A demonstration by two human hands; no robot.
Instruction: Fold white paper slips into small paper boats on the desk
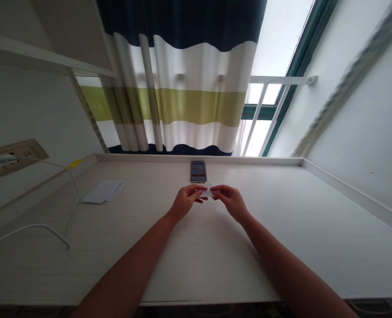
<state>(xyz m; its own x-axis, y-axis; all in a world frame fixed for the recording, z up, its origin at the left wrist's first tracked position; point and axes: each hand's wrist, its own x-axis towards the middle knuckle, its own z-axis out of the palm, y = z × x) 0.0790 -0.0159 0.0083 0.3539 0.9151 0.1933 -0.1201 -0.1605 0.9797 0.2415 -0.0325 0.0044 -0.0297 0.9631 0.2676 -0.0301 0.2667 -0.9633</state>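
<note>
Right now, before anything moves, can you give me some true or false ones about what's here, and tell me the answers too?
1. The left hand and right hand both hold the white paper. True.
2. The phone lies on the table beyond the hands. True.
3. The paper stack is to the right of the phone. False: it is to the left.
4. The curtain is plain red. False: it has dark blue, white and yellow-green stripes.
5. A white cable runs from the plug. True.
</note>
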